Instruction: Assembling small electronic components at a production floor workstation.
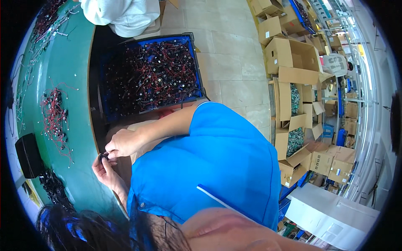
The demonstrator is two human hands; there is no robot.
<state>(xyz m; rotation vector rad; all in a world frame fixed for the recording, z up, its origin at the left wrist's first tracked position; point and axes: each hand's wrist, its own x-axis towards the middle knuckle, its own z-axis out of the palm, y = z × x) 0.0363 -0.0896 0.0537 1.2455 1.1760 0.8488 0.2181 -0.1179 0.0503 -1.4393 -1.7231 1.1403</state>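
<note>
Close to the edge of the green table (75, 138), my two hands meet fingertip to fingertip. A small black part (103, 157), too small to make out its kind, is pinched in the fingers of my left hand (108, 173). My right hand (123, 143) is closed, with thumb and fingertips pressed at that same part. A pile of small parts with red and black wires (54, 119) lies on the tabletop beyond my hands. To the right of the table edge, a blue crate (193, 46) holds a heap of similar wired parts with round metallic ends.
A black box-shaped object (28, 155) and a bundle of black parts (54, 188) sit on the table. Another person in a white top (121, 16) is at its far end. Open cartons (289, 58) line the right side beyond the tiled floor (234, 62).
</note>
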